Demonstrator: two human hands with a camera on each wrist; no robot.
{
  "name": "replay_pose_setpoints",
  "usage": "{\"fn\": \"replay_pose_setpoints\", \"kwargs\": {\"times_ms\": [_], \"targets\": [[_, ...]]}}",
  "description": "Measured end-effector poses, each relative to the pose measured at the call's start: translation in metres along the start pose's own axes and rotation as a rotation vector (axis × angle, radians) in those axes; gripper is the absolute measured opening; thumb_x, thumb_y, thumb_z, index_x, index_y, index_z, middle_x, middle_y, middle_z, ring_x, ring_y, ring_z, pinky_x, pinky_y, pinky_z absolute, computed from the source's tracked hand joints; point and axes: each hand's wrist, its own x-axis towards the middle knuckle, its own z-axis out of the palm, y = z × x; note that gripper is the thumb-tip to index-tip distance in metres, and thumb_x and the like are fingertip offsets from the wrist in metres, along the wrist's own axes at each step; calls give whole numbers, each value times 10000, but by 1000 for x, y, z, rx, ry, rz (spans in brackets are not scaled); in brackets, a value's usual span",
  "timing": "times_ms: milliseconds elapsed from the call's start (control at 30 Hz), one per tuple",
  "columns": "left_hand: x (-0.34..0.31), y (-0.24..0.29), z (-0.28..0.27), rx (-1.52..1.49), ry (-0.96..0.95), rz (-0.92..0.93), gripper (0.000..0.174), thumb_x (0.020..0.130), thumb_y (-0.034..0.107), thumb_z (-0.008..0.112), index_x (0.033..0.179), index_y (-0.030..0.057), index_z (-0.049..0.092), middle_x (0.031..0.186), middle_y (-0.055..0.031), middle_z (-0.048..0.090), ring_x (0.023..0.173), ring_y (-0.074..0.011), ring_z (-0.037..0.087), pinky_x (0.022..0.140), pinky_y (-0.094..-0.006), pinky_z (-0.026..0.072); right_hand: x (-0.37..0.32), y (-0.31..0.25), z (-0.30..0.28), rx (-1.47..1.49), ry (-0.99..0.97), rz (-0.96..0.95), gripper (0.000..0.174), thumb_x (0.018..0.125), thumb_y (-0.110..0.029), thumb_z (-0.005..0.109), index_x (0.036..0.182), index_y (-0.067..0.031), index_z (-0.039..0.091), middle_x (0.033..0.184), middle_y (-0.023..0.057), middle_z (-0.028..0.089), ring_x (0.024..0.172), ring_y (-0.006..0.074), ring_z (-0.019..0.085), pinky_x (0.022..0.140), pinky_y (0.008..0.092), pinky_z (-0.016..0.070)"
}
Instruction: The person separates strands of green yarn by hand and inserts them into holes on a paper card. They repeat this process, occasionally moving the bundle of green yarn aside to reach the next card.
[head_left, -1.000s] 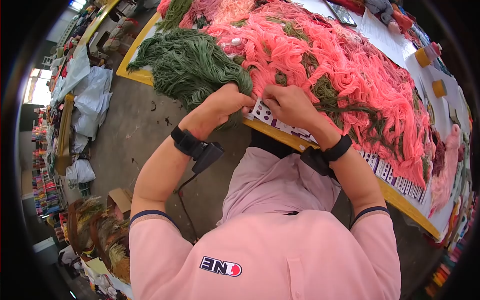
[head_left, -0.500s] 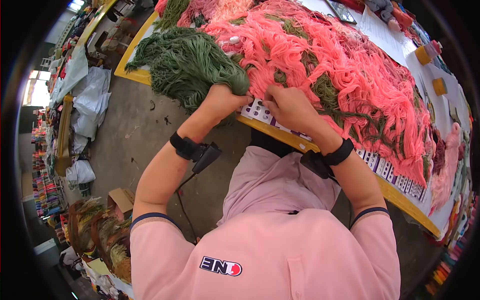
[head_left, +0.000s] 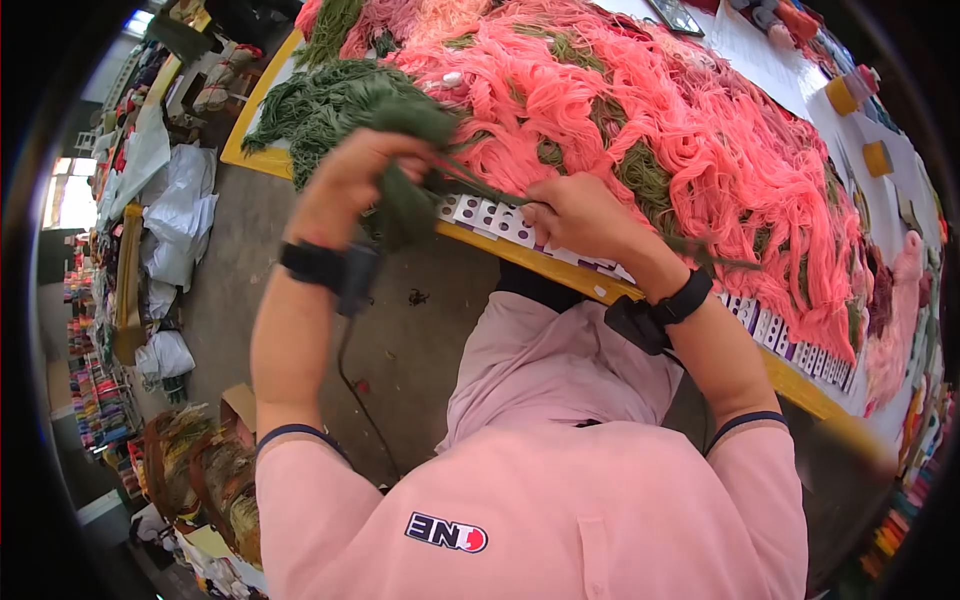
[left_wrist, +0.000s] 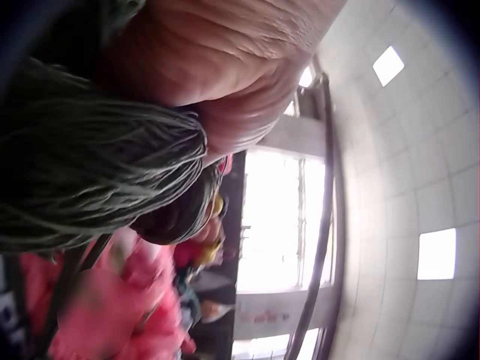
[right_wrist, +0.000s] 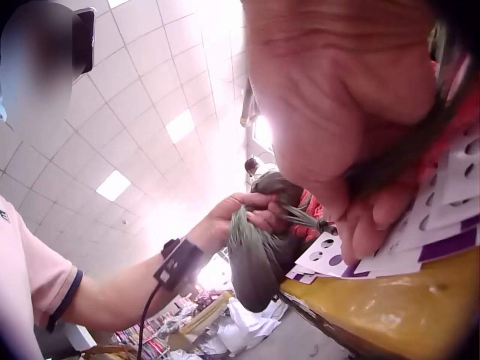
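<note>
Blurred by motion, the left hand [head_left: 365,175] grips a bundle of dark green yarn [head_left: 408,205], which hangs over the table's near edge. In the right wrist view the left hand's fingers [right_wrist: 259,214] curl round that yarn [right_wrist: 255,259]. A thin green strand runs from it to the right hand [head_left: 590,220], whose fingers pinch it just above the white cards with round holes [head_left: 490,217]. Close up, the strand passes beneath the right hand [right_wrist: 337,112]. More green yarn [head_left: 320,105] lies left of the pink yarn [head_left: 690,160].
The table has a yellow edge [head_left: 560,270]. Rolls of tape [head_left: 877,158] and white paper [head_left: 765,65] lie on its far right part. White plastic bags [head_left: 180,205] and shelves of coloured yarn stand to the left; a black cable hangs from the left wrist.
The left hand has moved left, away from the right hand, drawing green yarn with it and stretching a strand between them. More of the holed cards shows. The right hand has barely moved.
</note>
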Motion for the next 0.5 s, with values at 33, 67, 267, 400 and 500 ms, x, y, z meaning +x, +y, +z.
{"fn": "replay_pose_setpoints", "kwargs": {"times_ms": [33, 67, 267, 400, 500], "targets": [[-6, 23, -24, -86, 125, 57, 54, 838, 26, 666, 886, 15, 645, 721, -53, 630, 580, -146, 617, 526, -269, 525, 1, 0, 0, -47, -3, -7, 184, 887, -169, 570, 838, -29, 678, 682, 88, 687, 702, 279, 680, 679, 402, 517], [-1, 41, -63, -186, 164, 186, 53, 855, 29, 641, 902, 5, 633, 734, -75, 645, 610, -161, 640, 558, -280, 550, 1, 2, 1, -28, 5, -13, 182, 886, -165, 566, 832, -30, 676, 681, 86, 687, 694, 276, 680, 682, 399, 519], [-13, 147, -151, 72, 763, 473, 140, 904, 90, 622, 998, -8, 655, 815, -59, 686, 674, -150, 645, 602, -273, 530, 6, 5, 0, 228, -37, 36, 218, 909, -159, 545, 806, -7, 663, 669, 88, 687, 624, 206, 683, 613, 351, 535], [-39, 94, -10, 37, 12, 458, 186, 917, 194, 624, 966, 16, 648, 752, 29, 609, 634, -53, 528, 574, -199, 417, 6, 17, -2, 645, 106, 22, 213, 937, -151, 513, 851, 16, 613, 690, 64, 651, 560, 145, 639, 525, 287, 522], [-17, -1, 75, -305, -71, 292, 351, 940, 160, 557, 1213, -60, 568, 1066, -154, 670, 996, -273, 657, 908, -394, 528, 10, 18, 18, 558, 376, 64, 152, 865, -172, 614, 850, -20, 611, 675, 88, 623, 575, 160, 612, 552, 335, 500]]}}
